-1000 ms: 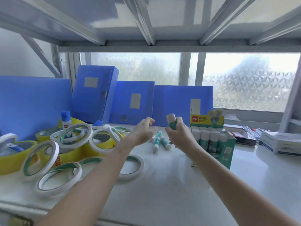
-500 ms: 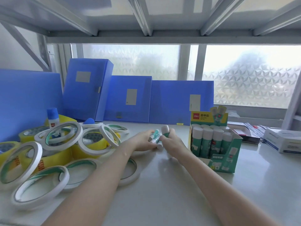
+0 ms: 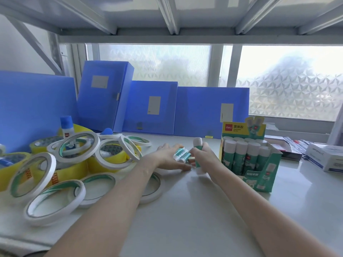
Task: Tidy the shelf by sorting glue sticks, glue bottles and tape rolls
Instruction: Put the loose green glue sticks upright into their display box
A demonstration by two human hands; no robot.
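On shelf (image 3: 185, 210), green-white glue stick (image 3: 198, 145) upright in right hand (image 3: 205, 158)

White shelf (image 3: 185, 219), loaded left and back, bare up front.

At nine o'clock sits a heap of white tape rolls (image 3: 53, 204) and yellow tape rolls (image 3: 109, 160), with a blue-capped glue bottle (image 3: 66, 127) standing among them. Across eleven to one o'clock, blue file boxes (image 3: 150, 108) stand along the back edge. Dead centre, a few small glue sticks (image 3: 181, 154) lie on the surface under the hands. At two o'clock there's a green display box (image 3: 259, 175) packed with upright glue sticks, and out at three o'clock a white carton (image 3: 326, 158) beside flat dark packets (image 3: 293, 145).
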